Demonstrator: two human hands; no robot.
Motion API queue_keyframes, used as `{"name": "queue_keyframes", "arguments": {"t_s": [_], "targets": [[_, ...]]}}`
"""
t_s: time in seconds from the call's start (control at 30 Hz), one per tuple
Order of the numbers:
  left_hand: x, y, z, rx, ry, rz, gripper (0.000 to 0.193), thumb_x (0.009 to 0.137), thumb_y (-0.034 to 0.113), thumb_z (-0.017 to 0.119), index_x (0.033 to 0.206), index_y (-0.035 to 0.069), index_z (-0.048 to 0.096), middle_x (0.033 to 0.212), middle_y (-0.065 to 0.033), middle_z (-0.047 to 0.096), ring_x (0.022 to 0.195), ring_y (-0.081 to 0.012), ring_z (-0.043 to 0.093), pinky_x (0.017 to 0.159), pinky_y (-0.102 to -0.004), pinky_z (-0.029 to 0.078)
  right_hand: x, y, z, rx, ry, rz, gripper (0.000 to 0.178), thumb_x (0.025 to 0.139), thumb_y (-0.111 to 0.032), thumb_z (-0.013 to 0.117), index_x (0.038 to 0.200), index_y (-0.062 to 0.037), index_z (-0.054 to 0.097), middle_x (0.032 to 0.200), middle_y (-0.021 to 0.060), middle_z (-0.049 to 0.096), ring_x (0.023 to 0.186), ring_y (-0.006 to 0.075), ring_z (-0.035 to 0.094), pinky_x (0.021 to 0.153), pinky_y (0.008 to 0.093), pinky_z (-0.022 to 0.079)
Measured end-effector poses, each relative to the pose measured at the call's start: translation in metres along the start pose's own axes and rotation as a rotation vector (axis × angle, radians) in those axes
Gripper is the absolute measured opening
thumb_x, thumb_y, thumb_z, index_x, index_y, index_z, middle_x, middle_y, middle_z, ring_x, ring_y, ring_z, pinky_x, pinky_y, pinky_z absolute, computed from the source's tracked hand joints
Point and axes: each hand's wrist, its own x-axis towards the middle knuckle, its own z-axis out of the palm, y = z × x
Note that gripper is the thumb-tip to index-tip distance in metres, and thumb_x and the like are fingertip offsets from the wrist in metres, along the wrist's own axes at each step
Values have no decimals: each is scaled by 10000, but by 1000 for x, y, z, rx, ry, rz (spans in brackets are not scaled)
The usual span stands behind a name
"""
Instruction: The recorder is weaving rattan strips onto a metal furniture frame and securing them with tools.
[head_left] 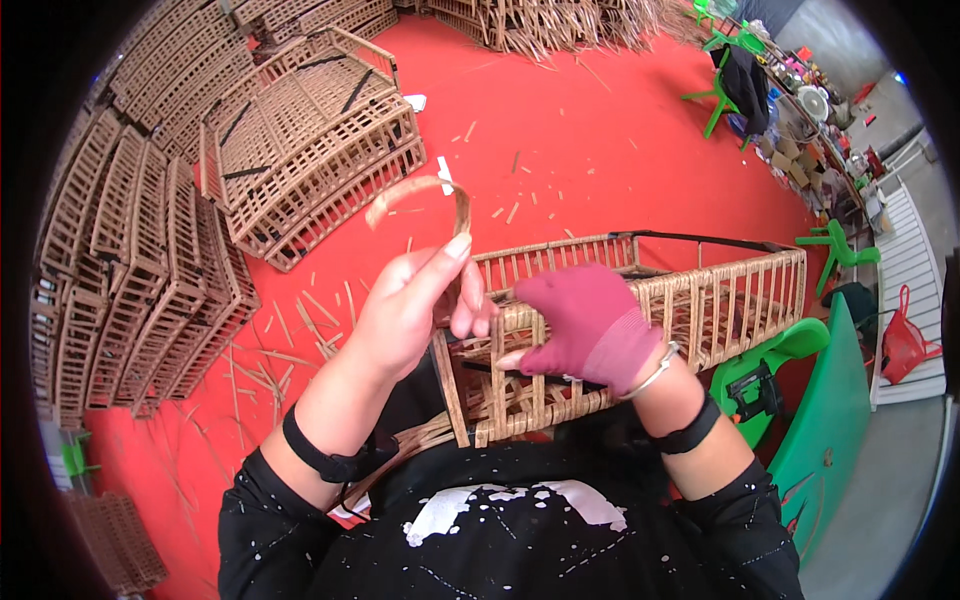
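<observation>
My bare left hand (pixel 405 305) pinches a flat brown weaving strip (pixel 415 187) between thumb and fingers. The strip's free end rises above the hand and curls over to the left. In front of my body lies a long, open-sided wicker basket (pixel 735 285) with a wrapped rim and upright slats. My right hand (pixel 590 325), in a dark pink glove with a bare thumb tip showing, is closed around the basket's near rim, close to its left end. Part of the basket's inside is hidden behind this hand. Loose strips (pixel 425 432) gather beside the basket's lower left corner.
Stacked wicker baskets (pixel 315 150) stand at the far left, with more stacks (pixel 130 270) along the left edge. Cut scraps litter the red floor (pixel 560 120). At my right are a green chair (pixel 790 350) holding a black object and a green board (pixel 825 430); cluttered shelving stands farther off.
</observation>
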Motion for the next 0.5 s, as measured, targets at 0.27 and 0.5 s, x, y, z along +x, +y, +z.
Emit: {"name": "queue_keyframes", "arguments": {"t_s": [0.27,0.5], "targets": [[60,-7,-4,-457,343,-566,258,954,237,466,725,119,476,510,105,279,425,-41,243,436,-227,230,-7,12,14,-150,-200,92,645,645,-693,666,814,-72,610,723,124,630,698,306,651,612,408,494],[85,-43,-26,-586,329,-786,191,923,189,416,767,96,475,514,93,279,411,-51,239,397,-229,195,-10,19,19,-115,-198,64,626,652,-684,660,812,-82,594,696,104,614,682,295,641,611,405,490]]}}
